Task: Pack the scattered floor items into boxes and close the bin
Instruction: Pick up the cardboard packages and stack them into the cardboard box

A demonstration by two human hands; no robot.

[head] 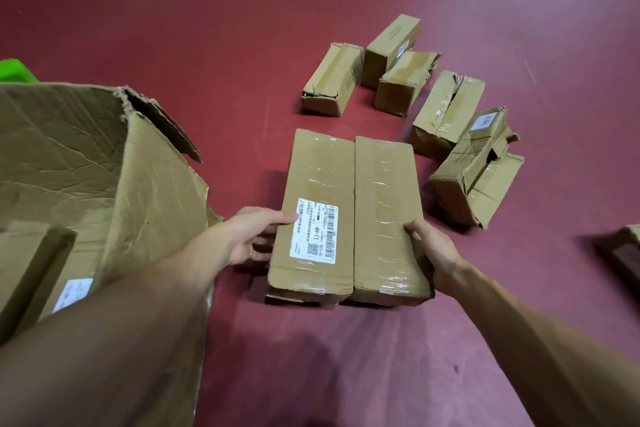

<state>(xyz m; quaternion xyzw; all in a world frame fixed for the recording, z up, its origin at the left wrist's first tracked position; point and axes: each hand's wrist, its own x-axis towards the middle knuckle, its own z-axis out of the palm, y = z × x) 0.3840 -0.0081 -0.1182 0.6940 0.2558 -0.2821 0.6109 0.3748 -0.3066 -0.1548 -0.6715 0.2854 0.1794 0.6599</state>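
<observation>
Beside a big torn open carton (86, 156) on the red floor (242, 28), clasped two long taped boxes pressed together, left hand (249, 236) curled round the labelled box (318, 177), right hand (433, 253) round the plain box (384, 201), smaller boxes (332, 80) scattered beyond.

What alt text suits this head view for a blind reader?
Left hand and right hand grip a labelled parcel and a plain parcel together over a red floor. A torn carton stands left; more parcels lie beyond.
</observation>
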